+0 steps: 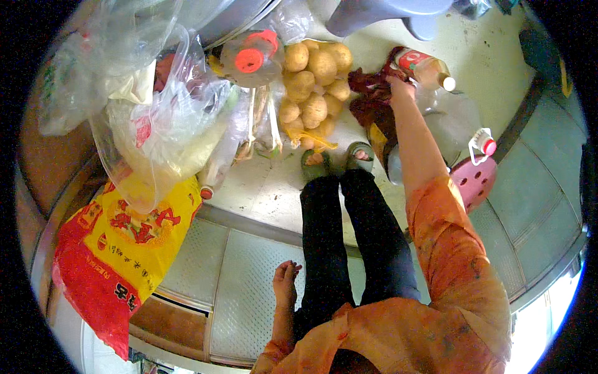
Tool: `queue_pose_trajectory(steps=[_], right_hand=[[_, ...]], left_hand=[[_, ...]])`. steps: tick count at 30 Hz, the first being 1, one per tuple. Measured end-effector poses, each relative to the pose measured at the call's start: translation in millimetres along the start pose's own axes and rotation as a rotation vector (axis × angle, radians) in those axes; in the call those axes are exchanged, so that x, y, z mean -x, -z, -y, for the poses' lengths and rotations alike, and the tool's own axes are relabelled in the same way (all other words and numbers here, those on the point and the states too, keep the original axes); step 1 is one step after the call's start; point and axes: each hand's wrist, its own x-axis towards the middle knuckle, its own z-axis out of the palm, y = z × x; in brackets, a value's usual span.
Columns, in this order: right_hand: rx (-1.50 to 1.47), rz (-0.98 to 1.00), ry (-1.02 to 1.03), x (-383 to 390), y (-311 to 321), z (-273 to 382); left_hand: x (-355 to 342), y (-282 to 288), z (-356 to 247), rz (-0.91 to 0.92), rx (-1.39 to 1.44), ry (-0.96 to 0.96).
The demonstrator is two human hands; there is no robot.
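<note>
My right hand (400, 88) reaches into a dark red, crumpled mass (367, 87) beside a lying bottle (430, 71) with a red label and white cap; its fingers are curled and partly hidden, so what they grip is unclear. Below that bottle lies a large clear jug (448, 124) with a red cap and white handle. Just left of the red mass is a mesh bag of potatoes (314, 87). My left hand (285, 280) hangs low beside my leg, fingers loosely bent and apart, with nothing visible in them.
Clear plastic bags (156, 131), a red-lidded container (249, 60) and leek-like stalks (255, 124) crowd the left, above a yellow-red sack (124, 255). A blue-grey plastic object (380, 19) stands at top, a pink holed item (474, 184) at right. My slippered feet (316, 163) stand below the potatoes.
</note>
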Motion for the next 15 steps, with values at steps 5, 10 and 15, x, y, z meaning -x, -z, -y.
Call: queue_pose_trajectory(steps=[5, 10, 15], right_hand=[[0.332, -0.085, 0.061, -46.6, -50.3, -18.5], [0.690, 0.139, 0.389, -6.9, -35.8, -35.4], [0.373, 0.146, 0.288, 55.8, -16.5, -49.3]], left_hand=[[-17.5, 19.7, 7.9, -0.013, 0.040, 0.047], [-9.1, 19.9, 12.1, -0.023, 0.172, 0.058], [7.5, 19.9, 9.3, 0.015, 0.109, -0.018]])
